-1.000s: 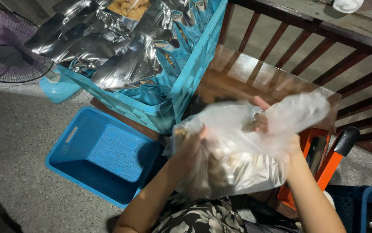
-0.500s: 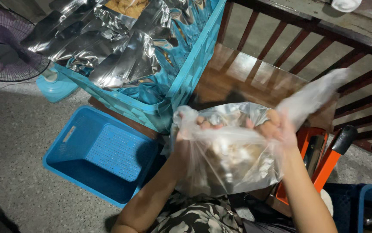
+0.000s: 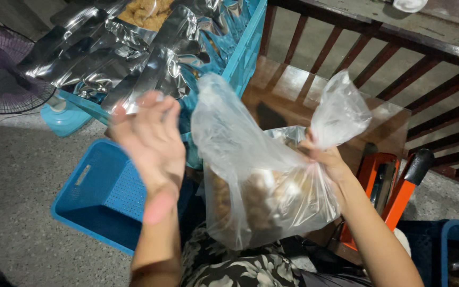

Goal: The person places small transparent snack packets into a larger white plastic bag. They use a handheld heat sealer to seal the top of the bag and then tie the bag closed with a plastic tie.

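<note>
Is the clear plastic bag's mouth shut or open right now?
Partly gathered, not shut. The right hand pinches one side of the clear plastic bag; the other side stands loose beside the open left hand.

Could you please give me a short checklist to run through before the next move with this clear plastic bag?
1. Right hand grips the gathered neck of the clear plastic bag: ok.
2. Left hand is on the bag: not ok; it is open, raised and apart from it.
3. Bag mouth fully closed: not ok; one flap stands loose beside the gathered part.
4. Brownish contents sit low in the bag, under the grip: ok.
5. Bag free of tears: cannot tell; the film is crumpled and partly blurred.
6. Blue basket below the left hand holds nothing visible: ok, though the forearm hides part of it.
</note>
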